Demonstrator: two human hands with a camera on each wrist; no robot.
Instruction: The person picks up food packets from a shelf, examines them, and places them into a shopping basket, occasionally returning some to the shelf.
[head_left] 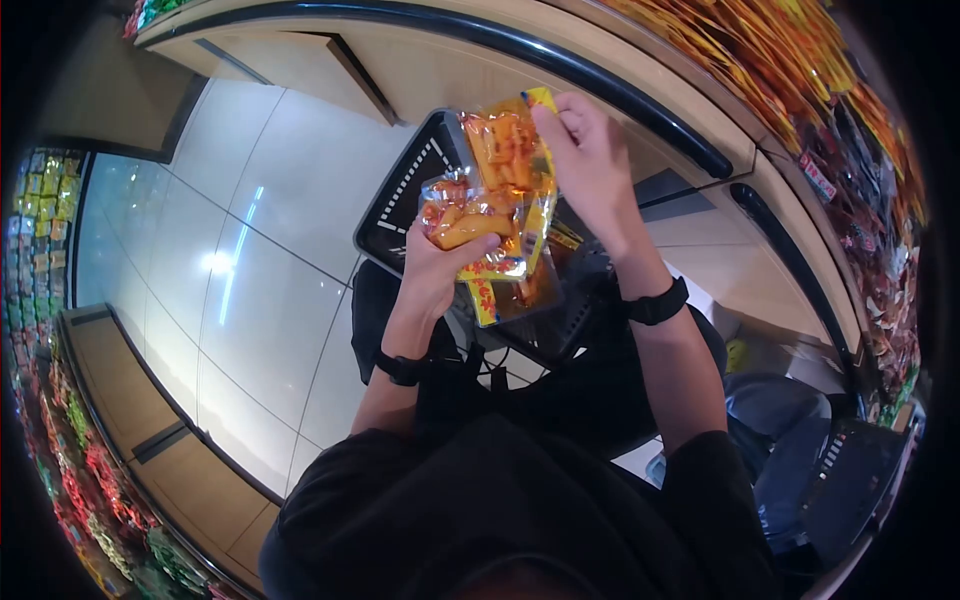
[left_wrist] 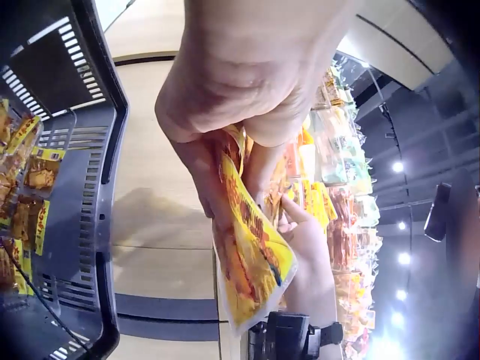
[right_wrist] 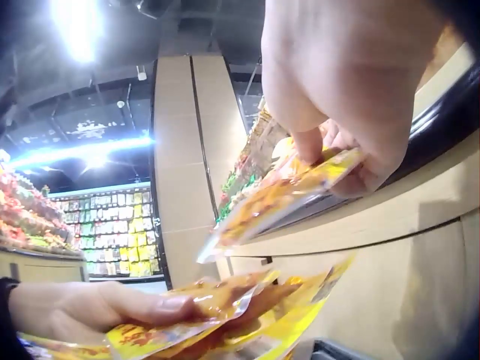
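Note:
In the head view my left hand (head_left: 432, 265) grips a small stack of clear and yellow snack packets (head_left: 465, 230), thumb across the front. My right hand (head_left: 592, 160) pinches one more packet (head_left: 500, 150) by its yellow top edge. Orange-brown food pieces show through the plastic. The right wrist view has this packet (right_wrist: 274, 201) slanting down from the right fingers, above the stack (right_wrist: 247, 315) in the left hand (right_wrist: 105, 307). Below the hands is a black shopping basket (head_left: 372, 235), with a further packet (head_left: 520, 292) overlapping it.
Several similar packets (left_wrist: 34, 180) lie inside the basket in the left wrist view. A wooden display counter (head_left: 440, 60) with a black rounded edge curves ahead and right, heaped with packaged snacks (head_left: 760, 55). Tiled floor (head_left: 300, 190) stretches left; a dark stool-like object (head_left: 780, 430) stands at right.

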